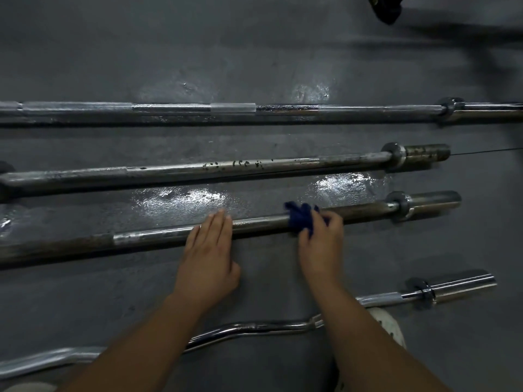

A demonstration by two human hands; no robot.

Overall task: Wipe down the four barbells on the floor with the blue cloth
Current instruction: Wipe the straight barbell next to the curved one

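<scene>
The right fingers (331,220) are curled tight round the cloth (301,217), clamping it on the third bar (141,239) counted from the far side. The left fingers (218,226) lie straight and together, pressed flat on the same bar toward 9 o'clock of the cloth, as if to hold it from rolling. The right hand (321,244) sits just right of the middle of the view, and the left hand (209,261) is close beside it.

I'd put the job at about midway, though that is a guess. The far bar (283,110) and the second bar (169,172) show dark specks that could be rust or grime, so I cannot tell whether they are done. Wet-looking sheen lies on the floor (254,52) between the second and third bars. The curl bar (268,326) nearest the person gleams, wiped or not I cannot say.

All four lie side by side, long axes running from 9 to 3 o'clock. The third bar tips slightly, its collared sleeve end toward 2 o'clock and its other end off the left edge.
</scene>
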